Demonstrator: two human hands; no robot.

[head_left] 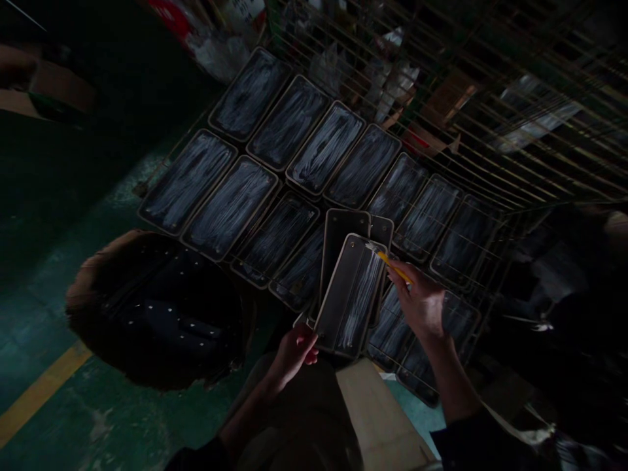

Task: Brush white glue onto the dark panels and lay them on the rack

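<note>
My left hand [297, 350] pinches the lower left corner of a dark rectangular panel [338, 301] with rounded corners and a pale rim. In my right hand [422, 297] is a brush with a yellow handle [395, 267]; its tip touches the panel's upper right part. Whitish streaks run lengthwise down the panel's right half, while its left half looks bare and dark. Beneath and behind it lie other dark panels [346, 226] without streaks. Around them, rows of similar panels [228, 206] carry white streaks over their faces.
On the left a round, torn-edged container [93, 268] holds dark pieces with small shiny dots. A wire mesh rack [490, 163] rises behind the panels, with bags and boxes beyond. A cardboard piece [377, 418] is near my legs. The green floor [112, 425] has a yellow stripe [46, 392].
</note>
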